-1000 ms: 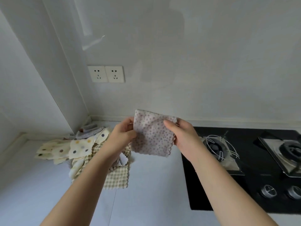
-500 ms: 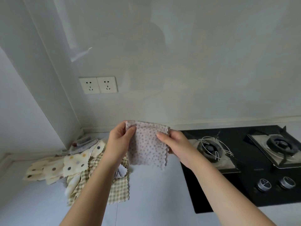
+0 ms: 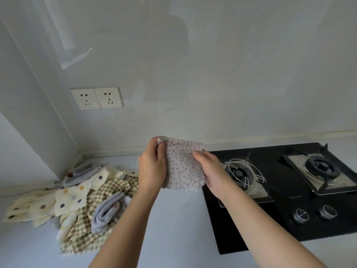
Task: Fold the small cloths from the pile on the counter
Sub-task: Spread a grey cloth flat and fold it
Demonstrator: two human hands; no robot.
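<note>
A small pale cloth with little dots [image 3: 182, 165] hangs in the air above the counter, held between both hands. My left hand [image 3: 152, 167] grips its left edge, with fingers curled over the top corner. My right hand [image 3: 210, 171] pinches its right edge. To the lower left, the pile of cloths [image 3: 77, 202] lies on the counter: cream ones with big dots, beige checked ones and a rolled grey one [image 3: 108, 211].
A black gas hob [image 3: 286, 227] with two burners and two knobs fills the counter to the right. The white counter [image 3: 173, 229] meets a wall corner at the left. Two sockets [image 3: 97, 98] sit on the back wall.
The hands have drawn closer together, so the dotted cloth looks narrower between them. The view has tilted, showing more of the hob and pile.
</note>
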